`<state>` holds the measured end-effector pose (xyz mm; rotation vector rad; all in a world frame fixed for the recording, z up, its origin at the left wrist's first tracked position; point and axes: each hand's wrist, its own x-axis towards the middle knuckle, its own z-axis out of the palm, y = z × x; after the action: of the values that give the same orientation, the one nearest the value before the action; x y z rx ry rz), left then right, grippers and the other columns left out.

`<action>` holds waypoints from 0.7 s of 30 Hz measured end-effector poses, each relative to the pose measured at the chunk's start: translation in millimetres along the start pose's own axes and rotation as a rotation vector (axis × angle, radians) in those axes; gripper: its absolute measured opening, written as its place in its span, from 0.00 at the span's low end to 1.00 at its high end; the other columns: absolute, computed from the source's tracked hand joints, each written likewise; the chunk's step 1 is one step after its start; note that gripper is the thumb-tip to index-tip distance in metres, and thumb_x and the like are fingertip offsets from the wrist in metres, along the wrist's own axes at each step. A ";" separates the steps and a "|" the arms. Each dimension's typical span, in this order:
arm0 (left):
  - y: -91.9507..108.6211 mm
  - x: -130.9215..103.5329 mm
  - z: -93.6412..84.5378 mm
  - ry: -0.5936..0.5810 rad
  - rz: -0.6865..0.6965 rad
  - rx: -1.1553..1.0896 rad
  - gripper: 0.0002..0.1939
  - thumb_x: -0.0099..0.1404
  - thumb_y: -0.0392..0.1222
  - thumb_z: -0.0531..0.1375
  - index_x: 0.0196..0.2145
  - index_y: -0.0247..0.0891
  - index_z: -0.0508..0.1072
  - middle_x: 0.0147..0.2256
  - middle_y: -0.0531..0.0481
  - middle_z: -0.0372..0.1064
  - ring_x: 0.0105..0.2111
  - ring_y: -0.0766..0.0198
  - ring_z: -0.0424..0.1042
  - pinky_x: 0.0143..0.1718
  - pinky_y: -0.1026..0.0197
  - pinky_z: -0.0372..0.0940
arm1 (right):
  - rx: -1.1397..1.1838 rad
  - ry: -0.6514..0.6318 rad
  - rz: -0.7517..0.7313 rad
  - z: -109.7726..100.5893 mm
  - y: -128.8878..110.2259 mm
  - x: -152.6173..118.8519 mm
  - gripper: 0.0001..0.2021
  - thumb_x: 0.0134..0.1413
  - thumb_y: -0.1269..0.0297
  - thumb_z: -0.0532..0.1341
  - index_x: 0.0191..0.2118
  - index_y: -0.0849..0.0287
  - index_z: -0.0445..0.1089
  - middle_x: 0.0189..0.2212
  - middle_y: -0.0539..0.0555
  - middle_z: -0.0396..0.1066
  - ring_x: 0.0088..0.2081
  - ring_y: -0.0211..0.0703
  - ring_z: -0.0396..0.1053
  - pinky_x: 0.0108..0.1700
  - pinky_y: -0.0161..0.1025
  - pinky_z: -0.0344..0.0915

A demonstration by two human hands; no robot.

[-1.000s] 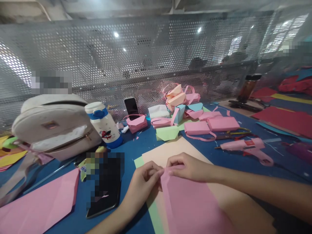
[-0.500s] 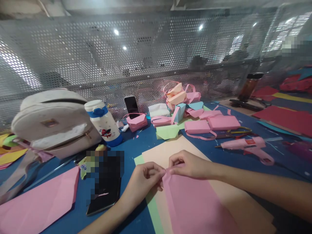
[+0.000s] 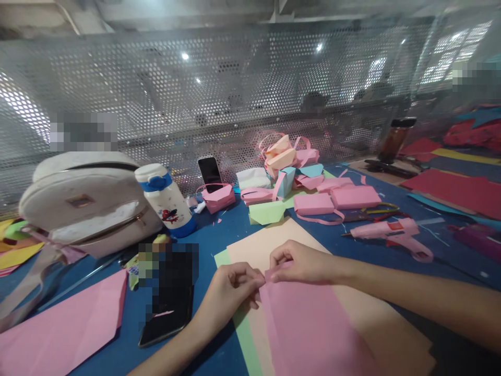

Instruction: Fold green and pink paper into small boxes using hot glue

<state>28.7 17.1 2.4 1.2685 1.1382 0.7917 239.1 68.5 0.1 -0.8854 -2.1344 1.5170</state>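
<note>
A pink sheet of paper (image 3: 313,324) with a narrow strip along its left edge lies over peach paper (image 3: 254,245) and green paper (image 3: 246,339). My left hand (image 3: 237,287) pinches the sheet's upper left corner between thumb and fingers. Close beside it, my right hand (image 3: 299,263) grips the top edge, thumb on the paper and fingers curled. The two hands almost meet at that corner. Whether the edge strip is folded over or a separate layer, I cannot tell.
Folded paper bags (image 3: 319,203) are heaped at the back. A pink glue gun (image 3: 391,232) lies to the right. On the left are a backpack (image 3: 90,203), a bottle (image 3: 166,201), a dark phone (image 3: 172,303) and another pink sheet (image 3: 66,329). A perforated metal panel (image 3: 235,89) closes off the back.
Both hands keep their hold on the pink sheet's top corner and have barely moved. The whole view has shifted very slightly.
</note>
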 end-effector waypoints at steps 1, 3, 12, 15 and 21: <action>1.0 0.5 -0.2 -0.007 -0.018 0.001 0.20 0.50 0.54 0.72 0.25 0.33 0.74 0.17 0.53 0.71 0.17 0.69 0.69 0.23 0.66 0.68 | -0.009 0.001 -0.006 0.2 -0.2 -0.1 0.10 0.53 0.60 0.66 0.30 0.63 0.72 0.24 0.47 0.64 0.29 0.36 0.59 0.30 0.32 0.51; 2.8 1.8 -0.9 -0.033 -0.070 0.020 0.19 0.47 0.51 0.73 0.25 0.32 0.75 0.17 0.52 0.71 0.17 0.68 0.70 0.23 0.67 0.68 | -0.036 0.010 -0.016 0.5 -1.6 -0.7 0.09 0.53 0.61 0.65 0.30 0.63 0.71 0.24 0.46 0.63 0.28 0.35 0.58 0.30 0.32 0.50; 4.3 1.5 -0.7 -0.049 -0.116 0.016 0.16 0.47 0.46 0.73 0.22 0.33 0.73 0.17 0.51 0.73 0.16 0.68 0.70 0.22 0.67 0.68 | -0.133 -0.032 0.009 0.2 -6.5 -4.0 0.14 0.52 0.59 0.65 0.25 0.61 0.64 0.23 0.44 0.56 0.28 0.34 0.54 0.28 0.32 0.49; 5.3 1.8 -1.0 -0.036 -0.128 0.017 0.16 0.47 0.47 0.73 0.22 0.33 0.74 0.16 0.51 0.72 0.17 0.68 0.71 0.22 0.68 0.68 | -0.104 -0.032 0.013 0.0 -5.5 -3.5 0.13 0.52 0.59 0.65 0.26 0.61 0.66 0.24 0.44 0.57 0.28 0.34 0.54 0.28 0.32 0.50; 8.2 2.3 -3.6 -0.086 -0.176 0.070 0.17 0.44 0.47 0.75 0.20 0.33 0.74 0.16 0.51 0.73 0.16 0.69 0.71 0.23 0.67 0.68 | -0.117 -0.031 0.006 -0.7 -5.7 -3.1 0.12 0.49 0.59 0.67 0.27 0.61 0.68 0.24 0.45 0.60 0.28 0.35 0.56 0.27 0.32 0.50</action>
<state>27.1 21.8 10.2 1.2291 1.1980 0.5667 240.3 65.7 5.9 -0.9134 -2.2642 1.4290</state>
